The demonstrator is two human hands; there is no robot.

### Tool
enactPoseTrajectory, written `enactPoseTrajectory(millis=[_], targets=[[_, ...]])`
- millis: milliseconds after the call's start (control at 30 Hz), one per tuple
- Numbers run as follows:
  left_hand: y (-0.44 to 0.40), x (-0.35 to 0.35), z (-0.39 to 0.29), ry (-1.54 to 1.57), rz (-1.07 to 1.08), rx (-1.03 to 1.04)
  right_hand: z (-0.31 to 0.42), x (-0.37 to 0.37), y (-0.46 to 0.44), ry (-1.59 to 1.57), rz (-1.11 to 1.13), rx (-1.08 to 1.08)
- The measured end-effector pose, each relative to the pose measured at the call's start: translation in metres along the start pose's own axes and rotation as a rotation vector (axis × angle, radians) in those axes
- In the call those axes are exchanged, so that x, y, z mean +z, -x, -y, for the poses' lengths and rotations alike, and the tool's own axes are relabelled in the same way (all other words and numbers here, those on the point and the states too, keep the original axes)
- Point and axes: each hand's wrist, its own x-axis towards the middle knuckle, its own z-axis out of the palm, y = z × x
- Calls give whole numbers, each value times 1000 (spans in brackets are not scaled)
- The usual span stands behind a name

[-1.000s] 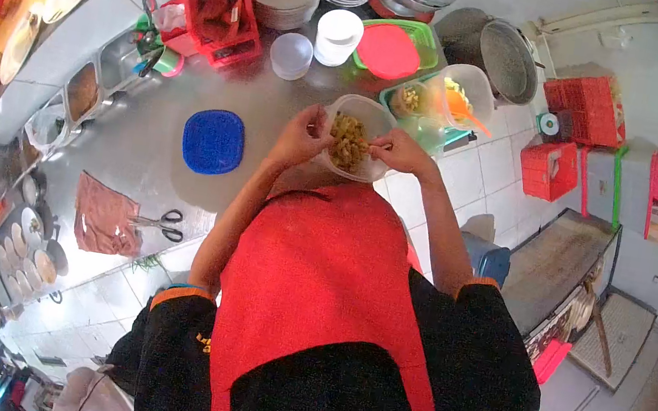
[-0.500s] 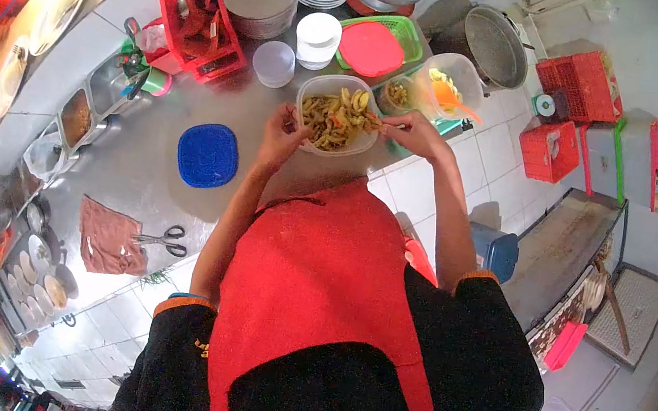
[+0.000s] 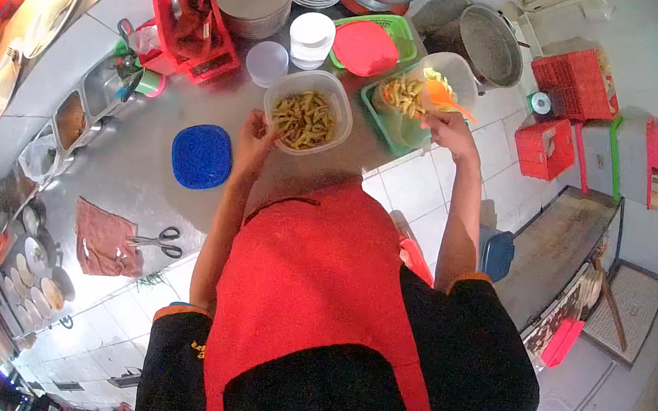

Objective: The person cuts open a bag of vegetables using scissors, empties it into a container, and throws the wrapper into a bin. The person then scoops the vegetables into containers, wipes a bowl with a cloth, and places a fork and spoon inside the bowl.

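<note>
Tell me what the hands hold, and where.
Left hand: the clear food container, by its left edge. Right hand: apparently a food-laden utensil, likely by its handle.

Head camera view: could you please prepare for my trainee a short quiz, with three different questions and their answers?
1. What does the left hand touch?
A) brown cloth
B) clear food container
C) scissors

2. True or false: the blue lid lies on the metal worktop.

3. Which hand is nearer to the deep cooking pot?

Key: 1. B; 2. true; 3. the right hand.
</note>
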Motion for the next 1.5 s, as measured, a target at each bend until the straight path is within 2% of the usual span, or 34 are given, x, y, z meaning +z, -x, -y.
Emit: enactPoseTrajectory(millis=[67, 100, 167, 200, 267, 300, 367, 433, 500, 533, 600, 667, 733, 800, 867, 900, 967, 1033, 1067, 1100, 1133, 1200, 1267, 1300, 1367, 1400, 1467, 1500], targets=[[4, -8, -4, 9, -42, -12, -3, 8, -8, 71, -205, 99], [5, -15, -6, 19, -82, -22, -11, 13, -20, 70, -205, 97], [3, -36, 5, 76, -90, -14, -31, 24, -47, 599, -337, 50], [5, -44, 5, 37, -122, -15, -32, 33, -49, 597, -335, 52], [8, -60, 2, -5, -157, -19, -29, 57, -50, 673, -635, -36], [9, -67, 0, -7, -159, -12, -16, 66, -46, 672, -631, -37], [11, -83, -3, -8, -167, 2, 22, 74, -30, 726, -633, 137], [8, -94, 0, -2, -155, 0, 23, 73, -27, 737, -637, 145], [8, -101, 3, -480, -404, 174, 29, 71, -20, 747, -646, 151], [13, -93, -14, -481, -408, 175, 36, 72, -11, 756, -664, 94], [32, -38, -73, -756, -633, 548, 39, 71, -9, 767, -680, 39], [42, 15, -95, -597, -332, 367, 39, 73, -11, 741, -665, 62], [35, 52, -71, -456, 158, 275, 35, 75, -8, 759, -654, 57], [17, 88, -53, -743, 411, 141, 37, 71, -8, 779, -646, 34], [-23, 106, 6, -1059, 581, 63, 32, 64, 5, 683, -744, -163], [-36, 114, 38, -1058, 576, 63, 29, 60, 10, 684, -742, -168], [-59, 125, 93, -1225, 251, 320, 23, 53, 21, 388, -684, -245], [-82, 132, 132, -1327, 200, 384, 19, 50, 40, 317, -627, -202], [-91, 139, 138, -1426, 149, 446, 8, 49, 45, 109, -575, -172], [-96, 144, 133, -1413, 146, 456, 1, 44, 51, -93, -521, -142], [-97, 145, 127, -1409, 137, 463, -2, 39, 59, -82, -531, -144], [-101, 147, 127, -1399, 132, 468, -10, 34, 73, -208, -440, 23], [-110, 150, 138, -1227, 127, 252, -27, 24, 84, -244, -414, 64], [-109, 153, 129, -1226, 121, 255, -35, 18, 87, -284, -383, 102], [-98, 162, 89, -977, -6, 535, -43, 8, 91, -264, -380, 104], [-99, 169, 71, -976, -16, 532, -47, 4, 89, -248, -394, 105], [-100, 188, 41, -813, 98, 700, -46, -1, 86, -238, -412, 112], [-97, 197, 28, -819, 92, 695, -41, -1, 80, -238, -402, 113]])
